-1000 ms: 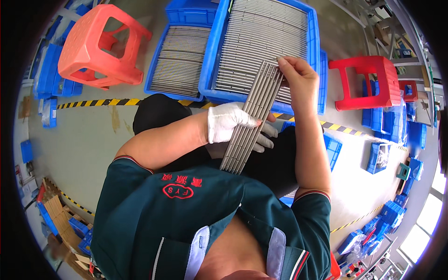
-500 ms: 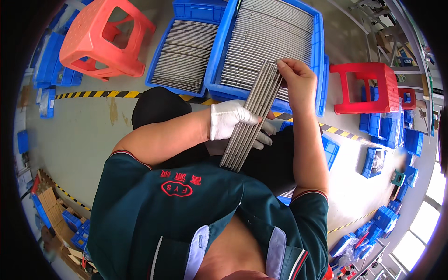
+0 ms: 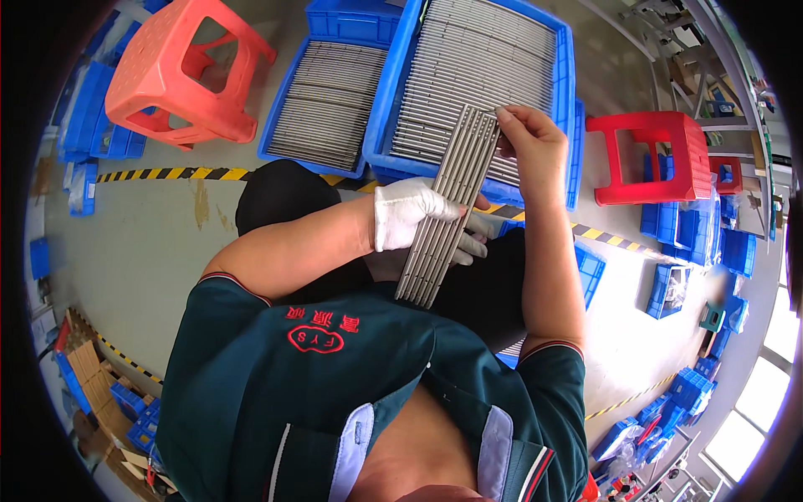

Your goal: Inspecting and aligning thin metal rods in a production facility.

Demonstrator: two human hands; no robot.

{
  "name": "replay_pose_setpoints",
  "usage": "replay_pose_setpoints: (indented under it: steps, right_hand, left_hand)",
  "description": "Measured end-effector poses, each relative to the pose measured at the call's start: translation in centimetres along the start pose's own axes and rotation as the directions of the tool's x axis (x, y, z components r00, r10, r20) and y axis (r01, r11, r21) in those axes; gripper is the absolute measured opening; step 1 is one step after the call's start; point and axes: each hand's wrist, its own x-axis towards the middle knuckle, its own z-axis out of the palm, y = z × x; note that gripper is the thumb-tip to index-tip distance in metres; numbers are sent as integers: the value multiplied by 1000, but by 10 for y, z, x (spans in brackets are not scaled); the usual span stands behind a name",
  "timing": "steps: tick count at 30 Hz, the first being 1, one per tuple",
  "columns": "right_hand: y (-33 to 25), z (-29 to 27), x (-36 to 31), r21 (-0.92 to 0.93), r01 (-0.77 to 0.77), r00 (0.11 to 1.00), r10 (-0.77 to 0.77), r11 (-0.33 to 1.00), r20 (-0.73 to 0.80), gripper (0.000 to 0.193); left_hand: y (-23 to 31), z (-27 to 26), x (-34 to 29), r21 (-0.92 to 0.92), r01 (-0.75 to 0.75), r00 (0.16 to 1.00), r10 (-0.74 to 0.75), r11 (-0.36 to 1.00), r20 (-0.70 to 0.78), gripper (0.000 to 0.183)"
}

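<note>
My left hand (image 3: 411, 212), in a white glove with bare fingertips, grips several thin silver metal rods (image 3: 443, 209) around their middle. The rods lie side by side as a flat, slanting bundle over my lap. At their far end, my right hand (image 3: 537, 144) is bare, with thumb and forefinger pinched on the outer rod's tip; its other fingers are curled and partly hidden. Just beyond, a large blue crate (image 3: 566, 92) holds many similar rods in rows.
Left of the large crate is a smaller blue crate (image 3: 269, 134) of rods. An orange-red stool (image 3: 159, 75) stands at far left and a red stool (image 3: 690, 155) at right. Black-and-yellow tape (image 3: 201, 173) crosses the floor. Blue bins (image 3: 667, 291) line the right side.
The far end of the rod bundle has shifted slightly left, and the rods look more evenly spread. Both hands keep their hold.
</note>
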Motion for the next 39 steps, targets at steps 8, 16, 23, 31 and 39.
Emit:
replay_pose_setpoints:
  steps: [8,16,23,31,39]
  right_hand:
    - [1,7,-1,-40,64,998,-65,997,-21,19]
    - [-11,-3,-13,-164,259,953,-280,952,-119,16]
    - [-14,-8,-43,-294,468,882,-422,833,208,6]
    - [-15,5,-46,-436,609,791,-544,663,280,4]
    - [-21,9,-48,-507,749,638,-670,426,379,6]
  left_hand:
    - [1,3,0,4,-15,1000,15,1000,11,47]
    - [8,7,-3,23,-62,997,62,998,-44,43]
    - [20,7,-8,53,-230,960,236,972,-153,39]
    - [19,12,-11,95,-241,941,257,966,-223,31]
    - [13,12,-7,155,-274,893,311,949,-325,22]
